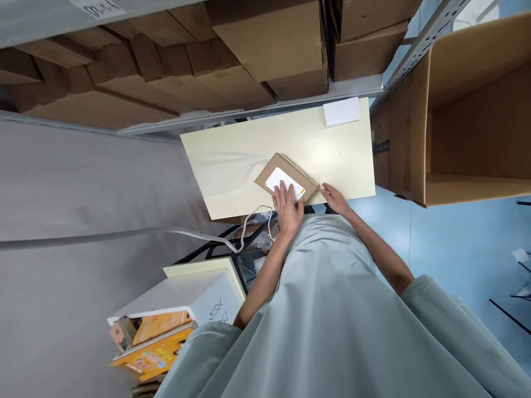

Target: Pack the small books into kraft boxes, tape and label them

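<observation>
A small brown cardboard box (271, 170) lies at an angle near the front edge of the pale yellow table (232, 160). On its top is a white label (275, 176) with small orange marks. My left hand (287, 210) rests on the label and the box's near side, fingers spread. Just off the box's right corner is my right hand (335, 199), its fingers apart and nothing in them. A white sheet or stack of paper (342, 111) sits at the table's back right.
Shelves of brown boxes (274, 44) stand behind the table. A large open carton (418, 132) is at the right. At the lower left are a white bin (178, 293) with orange packages (160, 351) and a white cable (194, 234).
</observation>
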Demonstrator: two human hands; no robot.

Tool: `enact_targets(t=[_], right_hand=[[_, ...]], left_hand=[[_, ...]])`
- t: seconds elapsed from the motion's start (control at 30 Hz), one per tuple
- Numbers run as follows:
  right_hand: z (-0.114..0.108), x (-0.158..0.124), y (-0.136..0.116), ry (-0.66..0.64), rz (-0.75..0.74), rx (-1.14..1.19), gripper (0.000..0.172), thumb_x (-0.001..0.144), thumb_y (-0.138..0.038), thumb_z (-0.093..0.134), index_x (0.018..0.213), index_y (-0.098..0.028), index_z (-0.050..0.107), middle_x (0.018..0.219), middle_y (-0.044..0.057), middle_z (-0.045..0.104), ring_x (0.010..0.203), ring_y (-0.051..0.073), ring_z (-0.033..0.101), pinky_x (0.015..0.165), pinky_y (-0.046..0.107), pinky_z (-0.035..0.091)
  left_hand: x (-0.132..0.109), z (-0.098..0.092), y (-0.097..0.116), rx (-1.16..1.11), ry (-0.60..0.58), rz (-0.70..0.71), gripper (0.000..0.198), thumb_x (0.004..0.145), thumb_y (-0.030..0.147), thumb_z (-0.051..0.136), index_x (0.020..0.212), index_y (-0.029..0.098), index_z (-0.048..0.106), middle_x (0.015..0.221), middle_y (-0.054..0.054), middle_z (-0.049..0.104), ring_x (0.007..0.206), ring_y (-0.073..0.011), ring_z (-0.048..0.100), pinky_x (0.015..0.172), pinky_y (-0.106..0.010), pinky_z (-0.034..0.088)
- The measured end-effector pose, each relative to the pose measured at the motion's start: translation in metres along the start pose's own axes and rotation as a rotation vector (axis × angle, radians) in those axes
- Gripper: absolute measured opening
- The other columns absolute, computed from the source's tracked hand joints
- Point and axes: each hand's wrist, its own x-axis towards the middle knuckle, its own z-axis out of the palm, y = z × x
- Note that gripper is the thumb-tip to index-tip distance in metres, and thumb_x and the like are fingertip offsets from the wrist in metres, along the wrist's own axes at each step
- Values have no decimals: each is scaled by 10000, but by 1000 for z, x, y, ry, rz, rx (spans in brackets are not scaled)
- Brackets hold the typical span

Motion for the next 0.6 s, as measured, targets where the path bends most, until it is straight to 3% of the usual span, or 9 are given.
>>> enact_targets(t=[0.33,0.6], right_hand=[[3,27,-26,-146,-49,58,803,988,-665,566,1646,-205,576,1754,28,481,1683,286,372,1428,434,217],[14,45,-55,-199,-93,-60,901,1025,-798,484,1706,-207,479,1792,27,410,1697,283,344,1430,466,218]], left_hand=[[0,1,-1,-2,-53,24,695,1092,410,510,1743,211,367,1881,-131,154,1757,-355,-14,1393,-652,123],[4,-5,5,-59,-106,26,711,1083,406,518,1744,198,361,1873,-145,170,1754,-372,-31,1373,-712,78]])
